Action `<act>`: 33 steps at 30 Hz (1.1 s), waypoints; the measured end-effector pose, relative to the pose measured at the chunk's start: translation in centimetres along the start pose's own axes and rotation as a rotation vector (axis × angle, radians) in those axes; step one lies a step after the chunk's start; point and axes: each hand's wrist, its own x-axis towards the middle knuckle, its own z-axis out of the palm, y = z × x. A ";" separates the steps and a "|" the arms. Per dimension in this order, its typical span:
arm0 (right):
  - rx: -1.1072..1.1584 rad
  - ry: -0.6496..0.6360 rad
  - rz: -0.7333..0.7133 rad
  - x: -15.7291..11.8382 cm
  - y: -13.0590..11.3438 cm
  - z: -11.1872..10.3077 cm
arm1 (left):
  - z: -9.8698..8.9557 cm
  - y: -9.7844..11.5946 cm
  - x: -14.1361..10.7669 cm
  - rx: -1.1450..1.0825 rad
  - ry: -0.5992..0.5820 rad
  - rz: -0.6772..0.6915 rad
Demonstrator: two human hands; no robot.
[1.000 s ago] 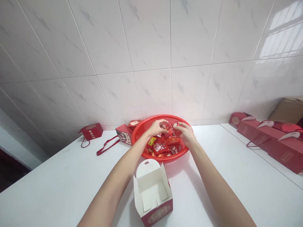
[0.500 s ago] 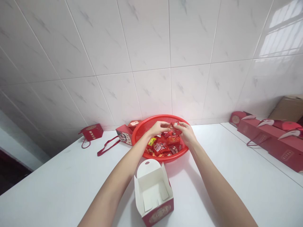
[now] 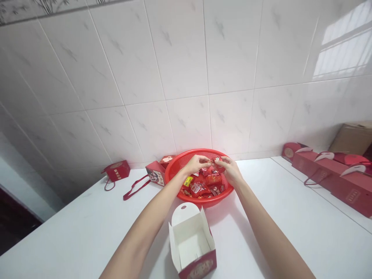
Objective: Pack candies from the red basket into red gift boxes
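Observation:
A red mesh basket [image 3: 171,170] full of red-wrapped candies [image 3: 200,188] stands against the tiled wall. Over its back part, my right hand [image 3: 229,168] is closed on a red candy packet [image 3: 218,162]. My left hand [image 3: 197,164] is beside it, fingers bent together near a small red piece; what it holds is too small to name. In front of the basket, an open box [image 3: 193,242], white inside and red outside, has its flaps up and nothing visible inside.
Left of the basket lie a red box with a ribbon [image 3: 155,172] and a small red box [image 3: 117,170]. Red gift boxes [image 3: 322,166] line the right side by the wall, with a cardboard box [image 3: 351,137] behind them.
The camera view has tilted slightly upward, so everything sits lower. Both hands remain over the basket, and the packet in my right hand has shifted slightly.

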 end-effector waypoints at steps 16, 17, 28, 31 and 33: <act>-0.080 -0.360 0.001 -5.4 -5.8 4.6 | -3.2 7.2 -9.8 0.003 0.105 -0.043; -0.111 -0.406 -0.006 -6.0 -6.1 4.7 | -3.4 7.2 -10.4 0.009 0.109 -0.045; -0.889 -0.940 -0.031 -10.7 -7.2 6.9 | -1.7 9.1 -18.5 0.360 -0.032 -0.043; -0.999 -0.980 -0.050 -11.0 -6.5 7.4 | -1.1 9.2 -20.2 0.469 -0.021 -0.016; -1.072 -1.004 -0.048 -11.2 -6.4 7.6 | -0.8 9.0 -21.0 0.490 -0.010 -0.018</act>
